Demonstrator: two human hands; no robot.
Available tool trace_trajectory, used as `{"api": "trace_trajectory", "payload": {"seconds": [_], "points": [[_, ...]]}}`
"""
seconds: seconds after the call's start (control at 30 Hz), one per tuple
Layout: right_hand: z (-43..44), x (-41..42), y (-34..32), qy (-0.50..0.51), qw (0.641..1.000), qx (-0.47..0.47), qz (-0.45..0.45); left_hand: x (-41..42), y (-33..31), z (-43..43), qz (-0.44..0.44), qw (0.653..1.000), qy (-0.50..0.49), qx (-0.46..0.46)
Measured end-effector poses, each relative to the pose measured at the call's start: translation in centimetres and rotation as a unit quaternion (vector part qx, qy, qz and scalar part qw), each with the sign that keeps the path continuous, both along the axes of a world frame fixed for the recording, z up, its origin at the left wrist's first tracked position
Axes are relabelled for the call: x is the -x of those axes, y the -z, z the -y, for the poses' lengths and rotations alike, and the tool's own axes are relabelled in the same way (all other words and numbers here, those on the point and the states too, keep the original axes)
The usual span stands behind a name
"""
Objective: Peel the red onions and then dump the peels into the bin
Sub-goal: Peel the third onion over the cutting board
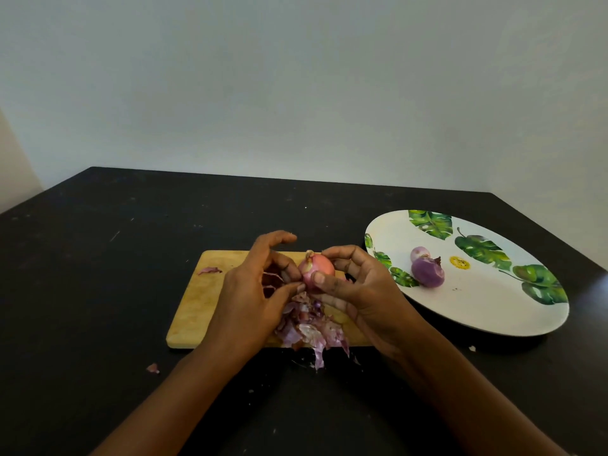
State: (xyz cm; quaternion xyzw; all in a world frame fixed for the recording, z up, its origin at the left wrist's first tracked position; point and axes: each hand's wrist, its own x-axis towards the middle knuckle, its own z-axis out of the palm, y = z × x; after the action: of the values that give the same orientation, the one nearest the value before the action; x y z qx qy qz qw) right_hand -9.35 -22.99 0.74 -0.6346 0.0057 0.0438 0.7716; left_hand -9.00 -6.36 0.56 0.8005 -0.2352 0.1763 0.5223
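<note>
We are holding a red onion (pixel 316 269) in our right hand (pixel 358 291) over the cutting board (pixel 194 301), while our left hand (pixel 253 284) is pinching its skin.

Small onion (pixel 419 252) — half behind bigger onion (pixel 427 274).

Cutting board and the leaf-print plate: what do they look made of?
Cutting board: probably wood or bamboo. It is pale yellow-tan and matte, with faint staining. Plate: white with printed green leaves, and its smooth surface has a slight sheen. That suggests melamine or glazed ceramic, but the look alone doesn't settle which.
</note>
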Motion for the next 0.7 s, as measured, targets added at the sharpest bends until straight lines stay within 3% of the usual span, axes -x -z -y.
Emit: {"api": "trace_trajectory", "payload": {"seconds": [0.43, 0.7], "points": [[-0.92, 0.15, 0.54, 0.013, 1.000, 0.006, -0.007, 0.16, 0.48, 0.61, 0.016, 0.999, -0.030, -0.010], [-0.78, 0.22, 0.28, -0.002, 0.998, -0.049, -0.034, 0.11, 0.19, 0.29, 0.004, 1.000, -0.020, -0.004]]}}
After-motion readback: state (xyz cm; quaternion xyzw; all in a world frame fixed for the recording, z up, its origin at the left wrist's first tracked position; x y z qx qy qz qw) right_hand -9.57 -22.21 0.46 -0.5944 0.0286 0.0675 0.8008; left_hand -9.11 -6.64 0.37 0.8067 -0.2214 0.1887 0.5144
